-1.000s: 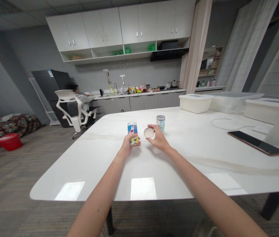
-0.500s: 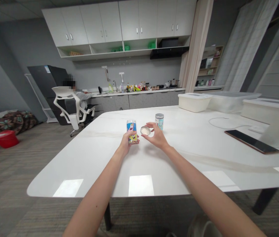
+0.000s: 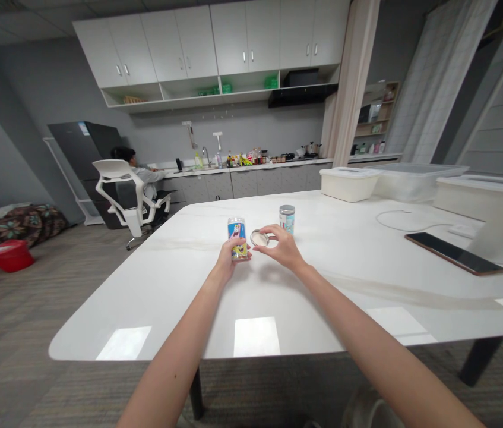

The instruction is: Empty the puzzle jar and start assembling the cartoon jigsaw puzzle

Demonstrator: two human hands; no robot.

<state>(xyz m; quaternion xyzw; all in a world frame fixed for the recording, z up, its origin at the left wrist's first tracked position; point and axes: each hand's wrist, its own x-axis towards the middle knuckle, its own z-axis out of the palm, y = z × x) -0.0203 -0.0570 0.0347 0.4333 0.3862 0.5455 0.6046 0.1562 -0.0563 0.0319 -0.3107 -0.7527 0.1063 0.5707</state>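
My left hand (image 3: pixel 230 254) is wrapped round a clear jar (image 3: pixel 237 230) with a colourful cartoon label, held upright at the middle of the white table. The jar's top has no lid on it. Between the thumb and fingers of my right hand (image 3: pixel 284 246) is a round silver-rimmed lid (image 3: pixel 259 239), its pale inner face turned toward me. The lid is just right of the jar, apart from it. Behind my right hand a second jar (image 3: pixel 287 217) with a grey lid and a light blue label stands on the table, partly hidden by the fingers.
On the right of the white table (image 3: pixel 153 297) lie a dark phone (image 3: pixel 454 252) and a white cable (image 3: pixel 394 226). Lidded storage boxes (image 3: pixel 349 185) line the table's far right. A person (image 3: pixel 144 178) sits on a white chair (image 3: pixel 115 190) by the kitchen counter.
My right hand has tilted the lid a little and shifted it slightly left. My left hand and the jar are almost unmoved.
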